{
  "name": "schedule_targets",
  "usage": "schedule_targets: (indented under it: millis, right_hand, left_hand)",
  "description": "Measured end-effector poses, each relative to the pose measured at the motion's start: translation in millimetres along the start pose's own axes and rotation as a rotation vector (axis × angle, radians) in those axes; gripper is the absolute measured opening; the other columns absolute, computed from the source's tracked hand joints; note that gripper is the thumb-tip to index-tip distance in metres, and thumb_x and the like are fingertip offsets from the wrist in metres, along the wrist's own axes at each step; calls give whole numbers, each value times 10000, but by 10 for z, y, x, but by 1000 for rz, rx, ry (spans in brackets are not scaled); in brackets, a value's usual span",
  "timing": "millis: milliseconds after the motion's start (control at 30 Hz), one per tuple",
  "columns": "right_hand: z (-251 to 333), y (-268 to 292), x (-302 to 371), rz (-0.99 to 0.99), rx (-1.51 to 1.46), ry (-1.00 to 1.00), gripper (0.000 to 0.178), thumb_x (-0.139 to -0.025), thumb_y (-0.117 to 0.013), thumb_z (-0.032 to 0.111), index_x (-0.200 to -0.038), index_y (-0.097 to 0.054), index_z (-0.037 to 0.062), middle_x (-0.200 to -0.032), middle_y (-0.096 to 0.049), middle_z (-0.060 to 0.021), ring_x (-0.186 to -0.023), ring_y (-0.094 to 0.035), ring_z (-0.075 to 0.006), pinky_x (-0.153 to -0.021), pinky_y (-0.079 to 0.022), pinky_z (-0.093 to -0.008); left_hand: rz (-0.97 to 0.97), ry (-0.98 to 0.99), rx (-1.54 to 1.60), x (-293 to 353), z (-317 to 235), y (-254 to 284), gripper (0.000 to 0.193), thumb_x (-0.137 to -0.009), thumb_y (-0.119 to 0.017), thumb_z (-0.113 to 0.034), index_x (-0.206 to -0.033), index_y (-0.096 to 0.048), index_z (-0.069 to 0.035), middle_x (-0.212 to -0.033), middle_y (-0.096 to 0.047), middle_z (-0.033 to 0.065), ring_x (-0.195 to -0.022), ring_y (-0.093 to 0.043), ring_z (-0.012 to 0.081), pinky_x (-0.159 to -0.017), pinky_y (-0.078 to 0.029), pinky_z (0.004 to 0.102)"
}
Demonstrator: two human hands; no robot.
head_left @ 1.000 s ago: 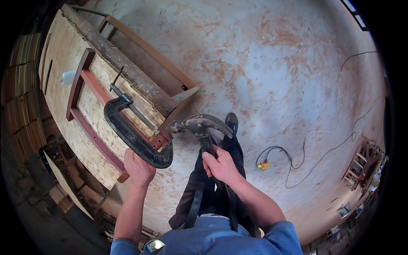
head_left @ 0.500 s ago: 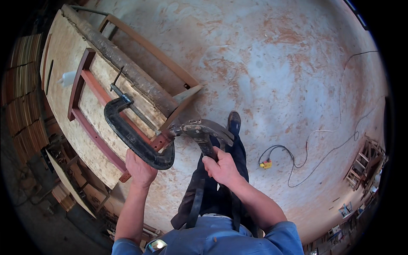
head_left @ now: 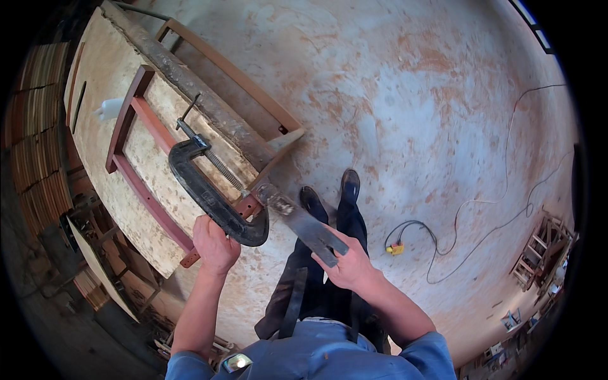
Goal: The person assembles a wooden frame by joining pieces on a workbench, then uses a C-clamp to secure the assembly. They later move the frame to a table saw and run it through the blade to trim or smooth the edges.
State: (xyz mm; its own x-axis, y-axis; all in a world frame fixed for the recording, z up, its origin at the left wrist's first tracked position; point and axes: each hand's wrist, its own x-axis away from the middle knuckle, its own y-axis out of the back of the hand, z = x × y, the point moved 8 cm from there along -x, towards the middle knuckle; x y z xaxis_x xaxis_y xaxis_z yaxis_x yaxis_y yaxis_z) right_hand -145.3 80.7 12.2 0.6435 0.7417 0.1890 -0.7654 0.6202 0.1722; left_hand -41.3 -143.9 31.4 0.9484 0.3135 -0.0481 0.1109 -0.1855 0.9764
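My left hand is closed round the near end rail of a reddish wooden frame, most of that rail hidden behind the hand and the clamp. The frame has curved bars and small holes at its joints. Beside my knuckles, a large black C-clamp with a threaded screw lies across the frame's corner. My right hand grips a claw hammer; its handle is mostly hidden beneath the claw and my fingers. The hammer's head, slightly blurred, is at the frame's corner joint, close to the clamp.
Under the frame is a pale wooden workbench with a rough bark edge. A white bottle lies on it. Stacked boards stand at the far left. On the floor to the right, a cable runs to a yellow plug box.
The hammer has turned in my right hand, its claw swinging down toward me and its head now at the corner joint. My left hand stays by the clamp.
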Motion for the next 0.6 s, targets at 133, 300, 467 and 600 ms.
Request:
schedule_targets:
  millis: [133,300,467,600]
  right_hand:
    - [80,8,-3,0,86,-43,473,-818,-697,120,-1248,-526,23,-933,-633,-167,-796,-643,-362,-631,-529,-409]
    - [107,-35,5,-28,122,-26,463,-827,-695,141,-1242,-526,26,-885,-625,-166,-753,-636,-359,-612,-523,-415]
    - [63,-82,14,5,87,-76,416,-845,-680,148,-1218,-545,23,-888,-629,-176,-763,-634,-371,-624,-527,-417]
    - [12,-76,22,-27,6,-132,369,-878,-643,138,-1211,-551,10,-858,-639,-166,-695,-641,-331,-619,-529,-394]
  left_hand:
    - [22,43,25,14,26,-7,280,-707,-692,-83,-965,-592,-44,-902,-570,148,-808,-554,353,-710,-450,447]
    - [49,50,1,20,34,2,307,-736,-709,-135,-997,-578,-42,-925,-579,148,-820,-563,346,-717,-454,441]
    - [57,52,2,22,43,-1,331,-761,-725,-187,-1015,-571,-40,-928,-578,144,-817,-563,345,-718,-454,441]
    - [47,46,5,19,34,-1,326,-755,-722,-173,-1010,-572,-35,-931,-577,149,-818,-562,349,-715,-453,442]
